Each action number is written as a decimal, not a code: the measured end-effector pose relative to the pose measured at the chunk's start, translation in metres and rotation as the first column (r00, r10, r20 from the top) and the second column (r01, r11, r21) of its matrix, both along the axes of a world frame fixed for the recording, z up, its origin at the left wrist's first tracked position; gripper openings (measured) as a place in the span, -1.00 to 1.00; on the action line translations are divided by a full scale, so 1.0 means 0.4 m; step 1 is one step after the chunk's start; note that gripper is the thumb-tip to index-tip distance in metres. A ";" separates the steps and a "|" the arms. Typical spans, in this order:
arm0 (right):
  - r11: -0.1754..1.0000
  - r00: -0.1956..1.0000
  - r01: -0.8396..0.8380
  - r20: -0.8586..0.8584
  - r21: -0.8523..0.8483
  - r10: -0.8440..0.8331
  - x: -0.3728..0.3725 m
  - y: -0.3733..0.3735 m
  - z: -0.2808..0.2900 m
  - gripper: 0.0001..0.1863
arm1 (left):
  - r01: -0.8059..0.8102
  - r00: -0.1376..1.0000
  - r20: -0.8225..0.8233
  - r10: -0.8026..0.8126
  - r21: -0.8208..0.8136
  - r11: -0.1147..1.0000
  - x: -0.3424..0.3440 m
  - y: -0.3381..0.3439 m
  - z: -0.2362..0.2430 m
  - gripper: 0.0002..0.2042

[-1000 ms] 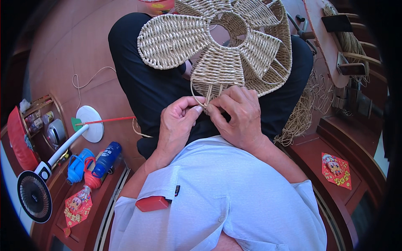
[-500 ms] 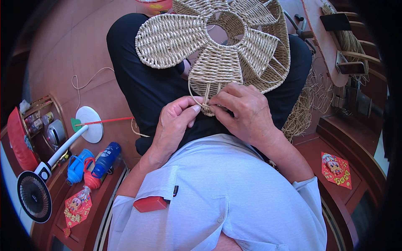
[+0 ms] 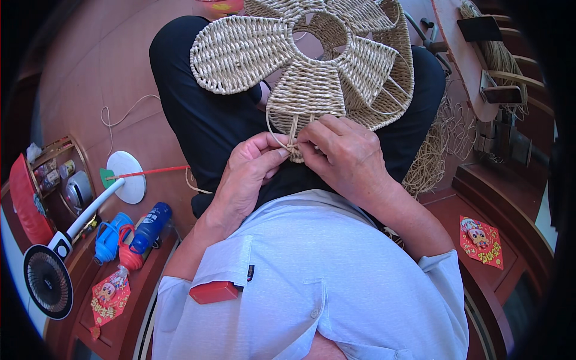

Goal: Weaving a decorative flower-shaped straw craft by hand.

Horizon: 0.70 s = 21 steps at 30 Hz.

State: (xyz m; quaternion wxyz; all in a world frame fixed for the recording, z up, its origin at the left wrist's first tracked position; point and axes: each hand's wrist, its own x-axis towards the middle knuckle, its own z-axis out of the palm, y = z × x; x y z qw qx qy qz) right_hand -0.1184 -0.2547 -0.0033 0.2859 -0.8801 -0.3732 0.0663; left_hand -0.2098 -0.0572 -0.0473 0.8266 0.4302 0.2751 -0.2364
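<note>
A flower-shaped woven straw piece [image 3: 240, 54] with a round hole in its middle rests across my knees. Its nearest petal is woven only on its far part, and bare frame strands run down from it toward me. At that petal's near tip, my left hand [image 3: 255, 168] pinches the straw cord [image 3: 270, 124], thumb against forefinger. Close on the other side, my right hand [image 3: 342, 150] is closed on the same tip, its fingertips partly hidden. A loop of cord curves up from the pinch along the petal's left edge.
Loose straw cord [image 3: 433, 153] lies heaped on the floor at the right. At the left stand a fan [image 3: 49, 282], a blue bottle [image 3: 151, 228] and a shelf basket [image 3: 66, 174] of small things. A wooden bench [image 3: 459, 54] holds phones at the upper right.
The woven piece has shifted slightly up and left in view. My right hand's fingers have drawn a little closer to the petal tip; the left hand keeps its pinch.
</note>
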 end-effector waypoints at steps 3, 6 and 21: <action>0.998 0.997 0.062 -0.036 0.029 -0.061 -0.006 0.005 0.003 -0.83 | -0.020 1.000 -0.017 0.019 -0.060 0.998 0.001 -0.002 0.000 -0.85; 0.996 0.995 0.089 -0.035 -0.001 -0.089 -0.013 0.009 0.007 -0.83 | -0.054 0.999 0.001 0.054 -0.107 0.993 -0.006 -0.007 -0.003 -0.84; 0.951 0.939 0.205 -0.321 0.231 -0.124 -0.027 -0.023 0.014 -0.86 | -0.078 0.994 0.060 0.090 -0.186 0.980 0.012 -0.008 -0.011 -0.61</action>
